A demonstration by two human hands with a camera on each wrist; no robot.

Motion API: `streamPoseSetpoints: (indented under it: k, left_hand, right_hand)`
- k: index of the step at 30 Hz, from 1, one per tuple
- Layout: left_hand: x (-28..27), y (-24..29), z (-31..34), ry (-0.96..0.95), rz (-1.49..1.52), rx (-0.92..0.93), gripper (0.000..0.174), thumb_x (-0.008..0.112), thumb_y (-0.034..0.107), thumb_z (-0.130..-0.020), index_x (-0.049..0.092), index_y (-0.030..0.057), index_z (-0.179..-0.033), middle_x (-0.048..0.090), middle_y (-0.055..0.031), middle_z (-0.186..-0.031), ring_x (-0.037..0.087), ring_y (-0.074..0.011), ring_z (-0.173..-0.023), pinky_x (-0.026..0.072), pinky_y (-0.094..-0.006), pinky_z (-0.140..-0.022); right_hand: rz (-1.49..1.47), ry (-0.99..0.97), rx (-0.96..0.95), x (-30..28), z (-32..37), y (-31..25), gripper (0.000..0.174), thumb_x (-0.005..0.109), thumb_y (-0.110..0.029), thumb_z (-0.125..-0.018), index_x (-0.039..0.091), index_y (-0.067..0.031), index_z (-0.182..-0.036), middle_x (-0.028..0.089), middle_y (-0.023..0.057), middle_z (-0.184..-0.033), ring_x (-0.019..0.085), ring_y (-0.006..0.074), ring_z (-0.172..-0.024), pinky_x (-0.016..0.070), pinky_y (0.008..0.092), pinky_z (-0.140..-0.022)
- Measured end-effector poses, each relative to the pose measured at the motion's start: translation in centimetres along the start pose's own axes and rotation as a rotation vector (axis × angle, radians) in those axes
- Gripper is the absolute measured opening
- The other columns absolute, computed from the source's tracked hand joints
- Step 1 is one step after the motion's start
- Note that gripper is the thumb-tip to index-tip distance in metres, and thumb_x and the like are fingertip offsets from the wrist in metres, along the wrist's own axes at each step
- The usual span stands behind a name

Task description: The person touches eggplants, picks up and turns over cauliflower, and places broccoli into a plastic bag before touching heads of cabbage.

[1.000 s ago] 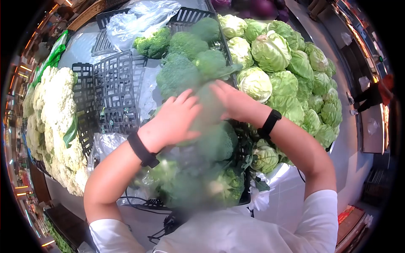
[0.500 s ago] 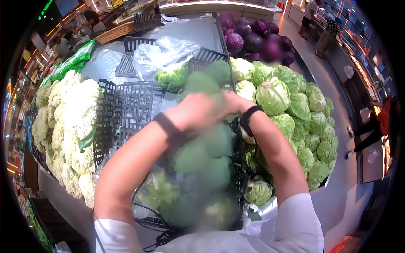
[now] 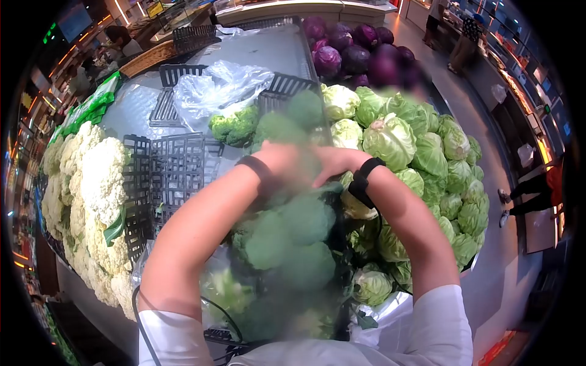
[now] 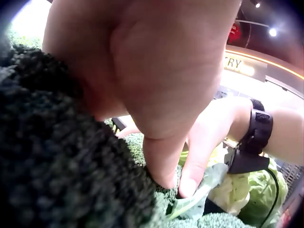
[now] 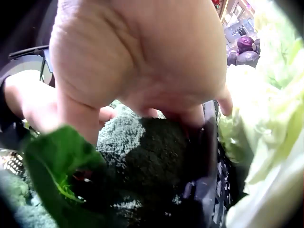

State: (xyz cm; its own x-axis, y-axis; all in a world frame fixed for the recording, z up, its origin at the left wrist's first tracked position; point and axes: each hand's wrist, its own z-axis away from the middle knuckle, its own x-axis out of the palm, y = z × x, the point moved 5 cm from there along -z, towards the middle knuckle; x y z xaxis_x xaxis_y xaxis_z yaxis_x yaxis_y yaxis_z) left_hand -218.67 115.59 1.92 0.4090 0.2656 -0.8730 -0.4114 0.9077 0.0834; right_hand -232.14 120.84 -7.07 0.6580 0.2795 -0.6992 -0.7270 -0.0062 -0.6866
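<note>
Broccoli (image 5: 121,135) lies inside the black crate (image 5: 209,161), and both hands are over it: the right hand (image 3: 334,161) reaches down with fingers spread, and the left hand (image 3: 284,161) has its thumb lowered close to the right thumb, though I cannot tell whether either grips. Green cabbages (image 3: 390,143) are piled right of the crate, cauliflowers (image 3: 91,183) left of it.

A grey bench (image 3: 256,47) stretches away beyond the left grip (image 3: 285,160) and right grip (image 3: 334,161). On it, left of the left grip, stands a black slatted crate (image 3: 183,136), cauliflowers (image 3: 101,177) heaped farther left. Green plastic packaging (image 3: 91,107) lies beyond them. Cabbages (image 3: 421,152) are piled right of the right grip; what directly supports them is hidden.
</note>
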Motion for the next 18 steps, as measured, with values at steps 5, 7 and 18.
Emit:
streamPoseSetpoints:
  k: [5,7,18]
  left_hand:
    - [-1.1,0.8,2.4,0.239,0.089,0.03,0.086,0.082,0.059,-0.066,0.051,-0.0012,-0.119,0.067,-0.0189,-0.108,0.063,-0.0373,-0.106,0.0394,-0.0521,-0.098]
    - [-0.3,0.3,1.9,0.25,0.045,0.018,0.085,0.083,0.054,-0.064,0.05,-0.0003,-0.121,0.066,-0.0187,-0.112,0.063,-0.0361,-0.109,0.04,-0.0525,-0.098]
    - [-2.6,-9.7,4.6,0.566,0.219,-0.251,0.029,0.063,0.031,-0.083,0.068,0.0043,-0.094,0.07,-0.0187,-0.095,0.068,-0.0368,-0.086,0.054,-0.0468,-0.078]
  right_hand:
    - [0.184,0.086,0.272,-1.0,2.8,-5.9,0.103,0.091,-0.03,-0.06,0.038,-0.0079,-0.146,0.054,0.0141,-0.14,0.056,0.0369,-0.12,0.0355,0.0471,-0.11]
    - [0.253,0.085,0.376,-1.8,3.8,-9.1,0.099,0.09,-0.029,-0.063,0.038,-0.0075,-0.145,0.052,0.0186,-0.14,0.059,0.0379,-0.114,0.032,0.0538,-0.11]
    - [0.095,0.163,0.269,-5.3,1.0,-8.7,0.096,0.085,-0.034,-0.071,0.036,0.0022,-0.146,0.047,0.0273,-0.143,0.052,0.0409,-0.126,0.0432,0.0391,-0.107]
